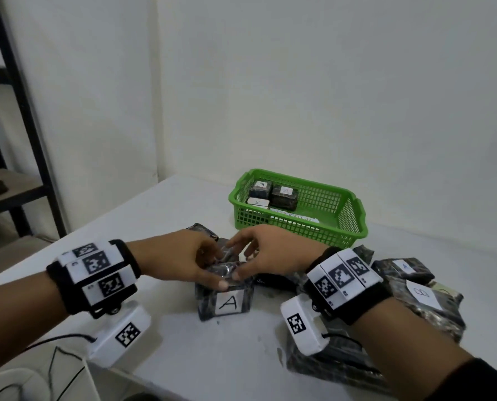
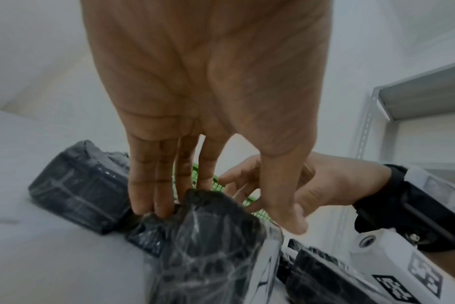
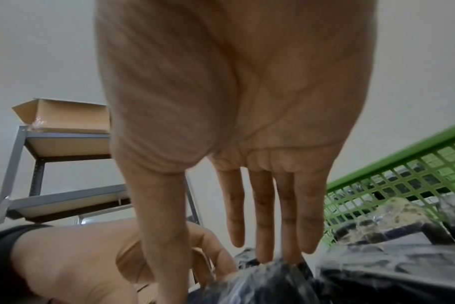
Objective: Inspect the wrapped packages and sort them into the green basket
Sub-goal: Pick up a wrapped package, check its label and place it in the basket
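Both wrists, strapped with marker-tagged camera bands, reach in over the white counter (image 1: 183,357) toward one wrapped package (image 1: 225,296) whose front label reads "A". It stands on the counter between the hands, near the green basket (image 1: 354,227), which already holds three labelled packages. More wrapped packages (image 1: 421,296) lie in a heap under the right forearm, one marked "B".

The step in hand looks like inspection of this package. To do it well, the film on top should be steadied rather than tugged, since the loose plastic probably slips and crinkles; lifting from the box's sides would give a firmer hold for turning it and reading the label.

The left hand (image 1: 180,256) has its grip closed on the package: fingers (image 2: 153,195) press down behind the top edge while the thumb comes forward over the front. The right hand (image 1: 273,253) is open, its fingers (image 3: 286,226) nearly straight, the tips touching the wrapping on top, the thumb at the near edge.
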